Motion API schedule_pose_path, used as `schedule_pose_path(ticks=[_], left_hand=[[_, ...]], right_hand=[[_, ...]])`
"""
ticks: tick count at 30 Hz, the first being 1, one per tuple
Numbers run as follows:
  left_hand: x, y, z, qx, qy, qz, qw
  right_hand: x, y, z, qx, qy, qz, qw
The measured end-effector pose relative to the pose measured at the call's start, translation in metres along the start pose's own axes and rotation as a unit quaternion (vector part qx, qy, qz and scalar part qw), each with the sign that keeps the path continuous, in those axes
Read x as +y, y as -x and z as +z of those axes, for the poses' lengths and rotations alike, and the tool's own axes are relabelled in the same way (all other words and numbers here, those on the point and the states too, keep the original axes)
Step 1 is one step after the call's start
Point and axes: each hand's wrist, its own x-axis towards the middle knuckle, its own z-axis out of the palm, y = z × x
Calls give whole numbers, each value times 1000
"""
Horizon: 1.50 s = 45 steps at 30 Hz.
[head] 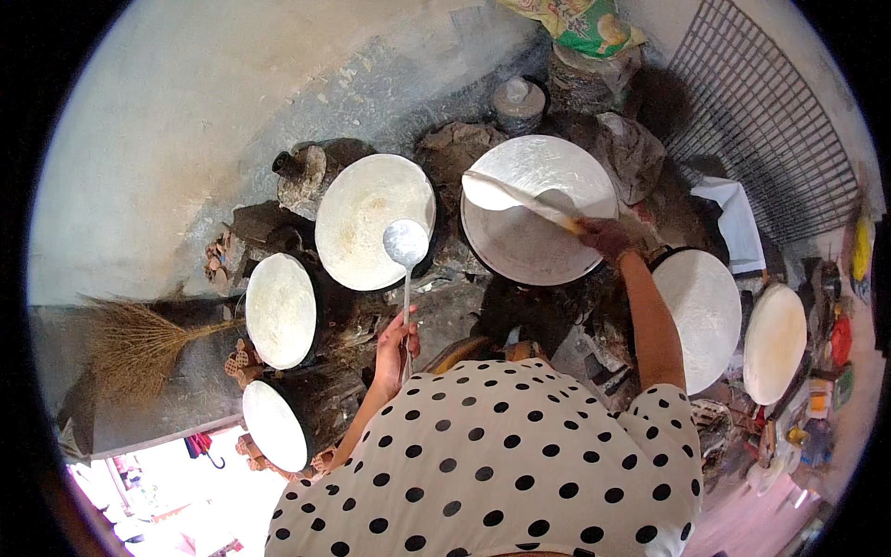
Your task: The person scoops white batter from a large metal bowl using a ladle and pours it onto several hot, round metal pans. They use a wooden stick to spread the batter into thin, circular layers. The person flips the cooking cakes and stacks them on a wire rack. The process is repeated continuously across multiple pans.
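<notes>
My left hand (397,344) grips the handle of a metal ladle (406,244). The ladle's round bowl hangs over the lower right of a round pan with a pale coating (362,202). In my right hand (608,240) is a long flat spreader (515,193), slightly blurred. Its pale blade reaches across a second round pan (522,250), just to the right. White covers the upper part of this pan, and the lower part looks greyer, perhaps in shadow. I cannot tell whether the blade touches the surface.
More round, pale-surfaced pans stand on the left (280,313) and right (696,320). A twig broom (139,341) leans at far left. Behind the pans are a lidded jar (519,104) and a green-and-yellow bag (592,31). A wire mesh panel (766,118) rises at upper right.
</notes>
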Motion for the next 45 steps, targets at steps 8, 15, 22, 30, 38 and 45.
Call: schedule_pose_path(ticks=[8, 15, 22, 30, 38, 45], left_hand=[[-14, -4, -10, -11, 18, -3, 1000], [-30, 13, -2, 19, 8, 11, 1000], [-47, 46, 8, 84, 23, 16, 996], [-61, 46, -16, 67, 33, -2, 997], [-56, 52, -49, 43, 14, -1, 999], [-40, 60, -79, -4, -26, -32, 999]], right_hand=[[-3, -3, 6, 0, 117, -7, 993], [11, -14, -17, -10, -149, 12, 989], [28, 1, -18, -44, 158, -152, 975], [13, 14, -9, 11, 127, -56, 990], [53, 93, 36, 90, -138, -79, 983], [-54, 28, 288, 290, 383, -114, 870]])
